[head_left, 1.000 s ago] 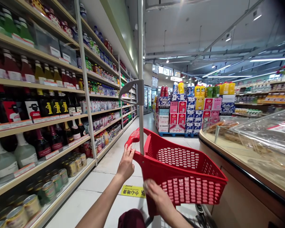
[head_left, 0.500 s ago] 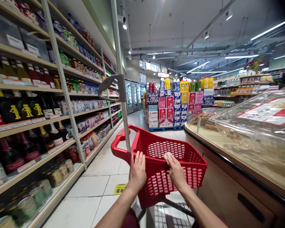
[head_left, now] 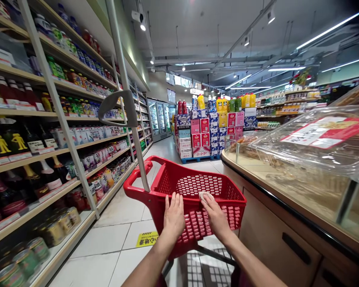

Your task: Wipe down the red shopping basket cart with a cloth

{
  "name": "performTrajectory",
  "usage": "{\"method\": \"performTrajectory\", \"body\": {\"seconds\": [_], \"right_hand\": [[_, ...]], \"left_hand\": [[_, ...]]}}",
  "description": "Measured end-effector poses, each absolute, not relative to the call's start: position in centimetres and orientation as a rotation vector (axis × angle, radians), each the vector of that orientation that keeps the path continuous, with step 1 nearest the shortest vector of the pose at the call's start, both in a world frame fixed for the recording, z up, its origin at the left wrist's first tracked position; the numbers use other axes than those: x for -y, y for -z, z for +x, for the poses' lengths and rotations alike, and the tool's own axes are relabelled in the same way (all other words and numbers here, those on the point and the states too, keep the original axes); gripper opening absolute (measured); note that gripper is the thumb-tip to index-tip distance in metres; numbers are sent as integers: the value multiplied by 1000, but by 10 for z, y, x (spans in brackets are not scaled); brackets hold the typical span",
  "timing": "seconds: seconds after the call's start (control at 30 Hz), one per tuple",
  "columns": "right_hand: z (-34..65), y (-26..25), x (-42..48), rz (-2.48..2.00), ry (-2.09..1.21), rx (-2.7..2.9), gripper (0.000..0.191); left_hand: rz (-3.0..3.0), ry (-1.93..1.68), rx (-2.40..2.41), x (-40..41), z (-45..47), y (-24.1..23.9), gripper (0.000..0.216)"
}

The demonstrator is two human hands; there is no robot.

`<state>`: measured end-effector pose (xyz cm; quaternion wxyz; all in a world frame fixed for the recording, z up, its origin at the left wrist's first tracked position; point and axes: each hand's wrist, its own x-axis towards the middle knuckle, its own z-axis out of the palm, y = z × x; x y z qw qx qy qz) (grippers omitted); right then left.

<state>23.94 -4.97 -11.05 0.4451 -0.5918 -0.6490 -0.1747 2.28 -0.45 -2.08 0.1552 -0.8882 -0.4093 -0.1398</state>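
Note:
A red plastic shopping basket (head_left: 227, 197) on a wheeled frame stands in the aisle just in front of me. My left hand (head_left: 174, 215) lies flat on its near wall, fingers stretched up to the rim. My right hand (head_left: 215, 215) presses a small whitish cloth (head_left: 204, 195) against the near rim, fingers extended over it. A grey pull handle (head_left: 115, 104) on a tall pole rises from the basket's left side. Nothing shows inside the basket.
Shelves of bottles, jars and cans (head_left: 32, 159) line the left. A curved counter with clear food covers (head_left: 311, 159) runs along the right. A stack of drink cartons (head_left: 209, 131) stands ahead, fridges (head_left: 158, 117) beyond. A yellow floor sticker (head_left: 147, 239) lies below the basket.
My left hand has gone from the basket's left handle to its near wall. My right hand with the cloth rose from the outer wall to the rim. The view has swung right.

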Motion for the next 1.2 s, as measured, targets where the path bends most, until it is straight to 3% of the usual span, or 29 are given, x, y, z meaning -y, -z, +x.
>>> {"method": "performTrajectory", "body": {"seconds": [0.2,0.37,0.57,0.73,0.9,1.07,1.2], "right_hand": [[281,120,69,-1791,431,1252,69],[283,121,75,-1641,390,1521,72],[304,124,82,-1859,397,1159,62],[301,125,79,-1650,338,1481,69],[302,124,78,-1835,330,1145,65],[285,118,74,-1610,270,1519,70],[297,118,78,-1800,344,1140,63]], "left_hand": [[-2542,406,1167,6,32,31,63],[-2552,397,1186,11,42,33,63],[-2574,423,1175,14,47,35,62],[-2580,420,1189,16,56,40,59],[-2592,409,1171,16,59,44,60],[-2624,440,1156,18,61,46,62],[-2644,413,1139,19,62,45,62]]}}
